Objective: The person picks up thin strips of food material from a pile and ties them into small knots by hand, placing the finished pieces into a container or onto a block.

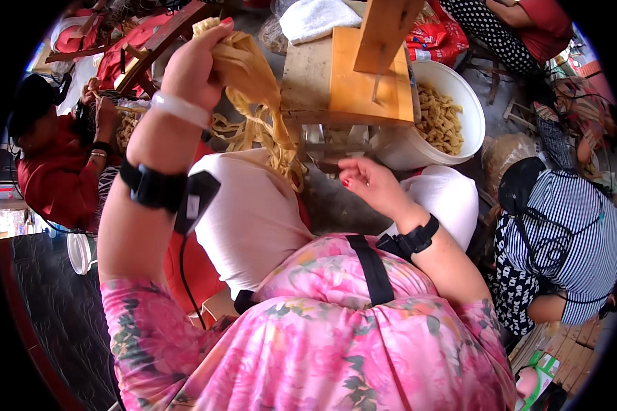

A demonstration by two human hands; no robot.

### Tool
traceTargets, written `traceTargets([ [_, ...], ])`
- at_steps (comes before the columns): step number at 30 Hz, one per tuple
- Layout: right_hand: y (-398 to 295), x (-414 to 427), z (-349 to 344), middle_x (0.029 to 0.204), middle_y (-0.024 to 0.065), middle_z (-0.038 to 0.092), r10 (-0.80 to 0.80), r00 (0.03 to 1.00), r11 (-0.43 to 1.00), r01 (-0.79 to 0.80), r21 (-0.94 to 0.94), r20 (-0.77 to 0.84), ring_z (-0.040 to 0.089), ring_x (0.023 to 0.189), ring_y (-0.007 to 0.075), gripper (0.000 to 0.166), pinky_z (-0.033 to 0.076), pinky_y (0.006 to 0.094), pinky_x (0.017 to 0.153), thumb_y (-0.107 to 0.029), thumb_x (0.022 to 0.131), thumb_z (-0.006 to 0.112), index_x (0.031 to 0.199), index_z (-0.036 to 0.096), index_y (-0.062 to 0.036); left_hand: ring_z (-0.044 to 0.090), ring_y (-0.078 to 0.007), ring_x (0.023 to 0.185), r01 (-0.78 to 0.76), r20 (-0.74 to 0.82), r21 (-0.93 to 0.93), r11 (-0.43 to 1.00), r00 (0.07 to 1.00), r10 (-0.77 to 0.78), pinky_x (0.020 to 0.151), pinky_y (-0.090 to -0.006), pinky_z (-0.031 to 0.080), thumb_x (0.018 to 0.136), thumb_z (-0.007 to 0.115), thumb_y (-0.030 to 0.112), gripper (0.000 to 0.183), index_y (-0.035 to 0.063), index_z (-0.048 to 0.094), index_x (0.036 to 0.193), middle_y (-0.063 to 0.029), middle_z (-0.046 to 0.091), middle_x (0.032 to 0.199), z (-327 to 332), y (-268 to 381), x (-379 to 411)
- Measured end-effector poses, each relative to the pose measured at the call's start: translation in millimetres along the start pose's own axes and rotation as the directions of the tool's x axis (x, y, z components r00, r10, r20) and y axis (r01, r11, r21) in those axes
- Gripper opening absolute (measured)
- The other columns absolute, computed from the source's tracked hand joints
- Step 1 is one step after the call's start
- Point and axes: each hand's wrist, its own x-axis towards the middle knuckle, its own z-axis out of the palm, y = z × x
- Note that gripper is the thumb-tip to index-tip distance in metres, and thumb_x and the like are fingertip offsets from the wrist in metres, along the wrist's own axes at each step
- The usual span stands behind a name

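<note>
My left hand (193, 67) is raised at the upper left, gripping a bundle of tan, soft flat strips (249, 67) that look like tofu skin. The strips hang down in long loose tails (283, 149) over my left knee. A paler ribbed end pokes out above the fingers. Lower and to the right, my right hand (373, 186) hovers between my knees with bent fingers apart and nothing visible in them. Beyond it stands a wooden bench (308, 92) bearing a varnished board (347, 77) with an upright wooden post (388, 33) and a thin metal rod.
A white bucket (473, 115) of tan knotted pieces (439, 120) stands right of the bench. A white cloth (319, 20) lies on the bench's far end. Other people sit close by: one in red (56, 169) at left, one in stripes (576, 241) at right.
</note>
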Motion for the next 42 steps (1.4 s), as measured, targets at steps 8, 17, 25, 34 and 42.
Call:
traceTargets([
  [8,-56,15,44,0.114,0.01,0.06,-0.561,0.823,0.784,0.563,-0.259,0.092,0.057,0.104,0.0175,0.043,0.045,0.0319,0.089,-0.011,0.081,0.068,0.12,0.055,-0.0022,0.061,-0.0196,0.086,-0.079,0.142,-0.111,0.991,0.985,0.095,0.079,-0.0317,0.05,0.094,0.054,0.019,0.018,0.0036,0.056,0.102,-0.0086,0.063,0.093,90,11,-149],
  [17,-20,-57,-11,0.085,0.0009,0.061,0.143,0.927,0.924,-0.25,0.289,0.346,0.055,0.077,0.0048,0.017,0.044,0.0221,0.062,-0.02,0.095,0.054,0.106,0.056,-0.0078,0.061,-0.0223,0.098,-0.03,0.61,-0.356,0.934,0.75,0.257,0.087,-0.0349,0.049,0.094,0.052,0.019,0.026,0.0021,0.053,0.114,-0.0112,0.062,0.106,34,54,-130],
  [25,-8,-93,-40,0.09,0.0053,0.061,0.125,0.977,0.894,-0.185,0.409,0.17,0.059,0.086,0.014,0.02,0.044,0.0252,0.082,-0.012,0.093,0.052,0.11,0.055,-0.0021,0.063,-0.0186,0.078,0.086,0.264,-0.329,0.94,0.964,0.005,0.075,-0.0333,0.052,0.091,0.057,0.018,0.014,0.0057,0.061,0.095,-0.0057,0.065,0.087,-13,-43,-93],
  [34,-46,-99,-33,0.076,-0.0021,0.054,0.207,0.978,0.953,-0.209,0.22,0.033,0.049,0.068,0.0041,0.013,0.04,0.0184,0.059,-0.014,0.095,0.052,0.104,0.056,-0.0055,0.062,-0.0242,0.087,0.217,-0.047,-0.301,0.929,0.969,-0.242,0.085,-0.0398,0.05,0.088,0.062,0.02,0.014,0.0087,0.061,0.096,-0.0076,0.065,0.093,-55,-129,-60],
  [42,-83,-78,-41,0.087,0.0042,0.062,-0.13,0.982,0.99,0.122,-0.067,-0.133,0.058,0.073,0.0143,0.019,0.047,0.0252,0.067,-0.003,0.084,0.051,0.102,0.058,-0.0042,0.053,-0.0217,0.109,0.236,-0.003,0.374,0.897,0.967,-0.254,0.096,-0.0368,0.04,0.087,0.066,0.031,0.035,0.0057,0.06,0.111,-0.0087,0.059,0.109,-45,-130,-52],
])
